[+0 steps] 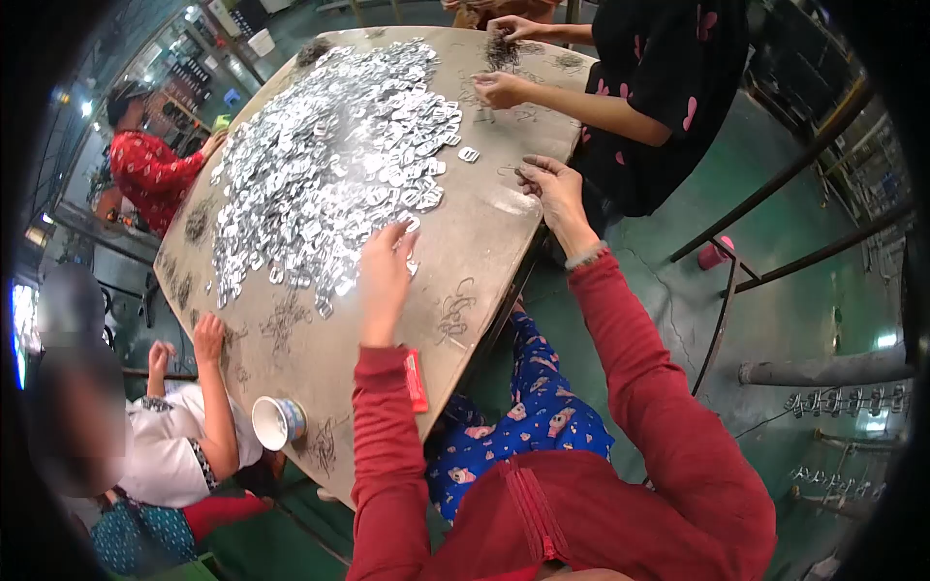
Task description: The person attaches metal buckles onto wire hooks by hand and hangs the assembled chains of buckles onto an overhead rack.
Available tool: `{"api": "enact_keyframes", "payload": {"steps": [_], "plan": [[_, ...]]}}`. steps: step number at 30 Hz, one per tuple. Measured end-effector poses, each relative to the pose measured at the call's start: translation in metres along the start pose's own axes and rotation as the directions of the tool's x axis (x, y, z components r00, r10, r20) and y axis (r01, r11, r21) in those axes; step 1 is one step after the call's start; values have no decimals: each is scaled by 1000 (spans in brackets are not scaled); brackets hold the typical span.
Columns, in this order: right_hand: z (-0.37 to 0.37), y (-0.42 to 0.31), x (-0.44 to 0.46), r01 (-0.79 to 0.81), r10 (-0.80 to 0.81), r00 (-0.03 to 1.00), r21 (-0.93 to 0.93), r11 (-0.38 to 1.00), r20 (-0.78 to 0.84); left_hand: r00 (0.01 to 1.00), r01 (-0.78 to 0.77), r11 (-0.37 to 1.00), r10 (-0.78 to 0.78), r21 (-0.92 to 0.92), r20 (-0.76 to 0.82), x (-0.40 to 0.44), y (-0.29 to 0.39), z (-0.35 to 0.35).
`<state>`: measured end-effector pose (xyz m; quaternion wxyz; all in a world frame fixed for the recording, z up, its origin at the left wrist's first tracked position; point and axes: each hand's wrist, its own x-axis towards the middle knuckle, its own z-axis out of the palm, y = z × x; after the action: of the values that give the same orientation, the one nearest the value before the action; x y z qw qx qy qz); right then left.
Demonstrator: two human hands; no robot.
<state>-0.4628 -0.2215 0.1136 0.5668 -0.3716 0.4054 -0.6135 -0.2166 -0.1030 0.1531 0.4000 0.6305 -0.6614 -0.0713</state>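
A large heap of flat silvery metal pieces (320, 165), each with slots like a small buckle, covers much of the table (475, 223). My left hand (384, 281) is at the heap's near edge, somewhat blurred, its fingers slightly apart beside a loose metal piece (414, 224). Nothing shows between those fingers. Over the table's right edge, my right hand (554, 194) pinches a thin bent wire hook (508, 171) between thumb and fingers. Several similar wire hooks (453, 312) lie on the tabletop between my arms.
A red flat packet (416, 380) lies beside my left sleeve. Near the table's left corner stands a white tub (279, 423). Co-workers sit around the table; one person's hands (504, 89) work by a wire pile (501, 50). Metal rails (775, 174) stand at right.
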Motion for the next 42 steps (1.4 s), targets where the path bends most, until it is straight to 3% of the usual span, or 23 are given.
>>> {"api": "enact_keyframes", "payload": {"steps": [2, 5, 6, 7, 9, 10, 15, 20, 24, 27, 30, 33, 34, 37, 40, 42], "plan": [[-11, 19, 32, -31, 27, 998, -62, 998, -58, 991, 96, 991, -104, 91, 88, -16, -49, -13], [-18, 50, 70, -51, 41, 993, -91, 995, -109, 968, 219, 956, -238, 195, 78, -49, -90, -42], [-16, 44, 68, -60, 21, 993, -336, 940, -119, 946, 294, 936, -314, 192, 82, -59, -85, -56], [-20, 54, 68, 138, -224, 970, -554, 821, -90, 936, 332, 920, -348, 209, 47, -70, -95, -63], [-34, 74, 73, 415, -621, 772, -847, 333, 135, 922, 383, 898, -386, 217, -29, -87, -117, -73], [-32, 72, 63, 453, -640, 763, -780, 432, 89, 917, 397, 893, -392, 210, -67, -92, -126, -77], [-24, 63, 38, 387, -464, 826, -921, 56, 319, 854, 520, 805, -495, 286, -159, -97, -125, -73], [-15, 46, 26, 298, -328, 871, -925, -236, 365, 861, 497, 771, -380, 398, -340, -109, -139, -48], [-13, 41, 42, 310, -195, 908, -908, -282, 370, 837, 532, 780, -423, 331, -348, -110, -141, -48], [7, 61, 81, 328, -285, 851, -871, -367, 441, 836, 527, 805, -433, 272, -337, -112, -148, -49], [43, 66, 119, 365, -157, 903, -907, -211, 400, 843, 518, 814, -433, 263, -319, -111, -145, -51], [50, 84, 151, 289, -120, 950, -957, -3, 287, 829, 533, 809, -440, 249, -345, -110, -145, -50], [50, 79, 155, 245, 30, 969, -969, -10, 245, 826, 537, 809, -446, 239, -346, -109, -145, -51], [37, 78, 161, 287, 72, 954, -955, 72, 292, 820, 542, 814, -459, 208, -342, -109, -145, -52], [12, 74, 163, 317, -110, 948, -922, 224, 299, 823, 527, 831, -448, 175, -350, -110, -148, -52], [-6, 57, 169, 195, -141, 976, -950, 245, 164, 825, 517, 844, -446, 144, -346, -111, -148, -52]]}}
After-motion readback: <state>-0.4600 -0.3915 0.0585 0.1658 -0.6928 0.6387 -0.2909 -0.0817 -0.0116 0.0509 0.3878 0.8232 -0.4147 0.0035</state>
